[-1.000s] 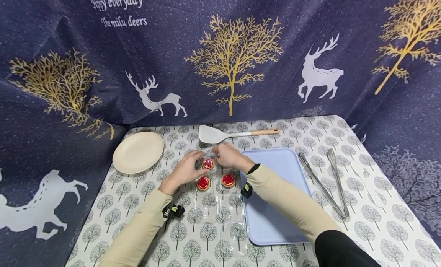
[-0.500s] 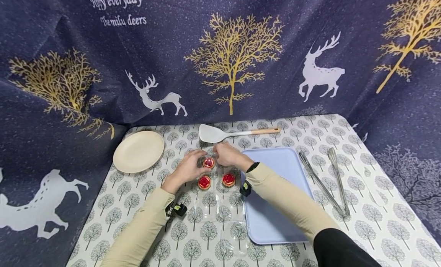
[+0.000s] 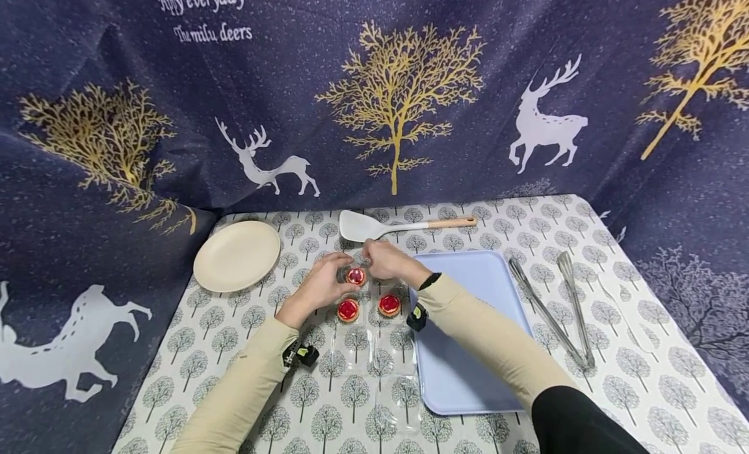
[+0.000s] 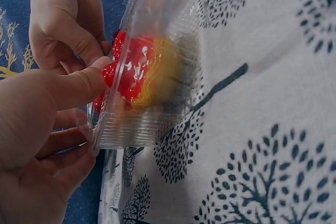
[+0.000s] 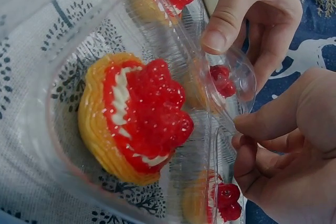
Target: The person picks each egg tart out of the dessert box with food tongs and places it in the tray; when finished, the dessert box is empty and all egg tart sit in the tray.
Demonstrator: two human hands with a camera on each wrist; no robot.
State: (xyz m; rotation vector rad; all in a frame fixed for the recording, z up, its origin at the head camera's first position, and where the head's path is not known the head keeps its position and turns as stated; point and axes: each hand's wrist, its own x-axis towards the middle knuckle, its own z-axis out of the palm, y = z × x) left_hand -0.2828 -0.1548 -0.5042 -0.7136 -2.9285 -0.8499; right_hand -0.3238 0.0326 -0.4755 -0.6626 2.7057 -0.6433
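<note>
Several red-topped tarts sit in clear plastic clamshell boxes in the middle of the table; in the head view, one is the far left tart (image 3: 355, 276), with the near left tart (image 3: 348, 309) and near right tart (image 3: 389, 305) below it. Around the far left tart's clear plastic box (image 5: 247, 82), my left hand (image 3: 320, 281) holds the edge with thumb and fingers. Opposite it, my right hand (image 3: 391, 260) pinches the same box's rim between thumb and index finger. A small clear dome covers that tart in the right wrist view. My right hand hides part of the boxes.
Left of the hands lies a beige oval plate (image 3: 236, 256). A white turner (image 3: 363, 227) with a wooden handle lies behind them. Under my right forearm is a light blue tray (image 3: 462, 369), with metal tongs (image 3: 576, 311) to its right. Transparent lids (image 3: 398, 402) extend toward the front.
Both hands stay on the far left box and have shifted only slightly. Clear plastic now shows more distinctly around that tart. The other things stay in place.
</note>
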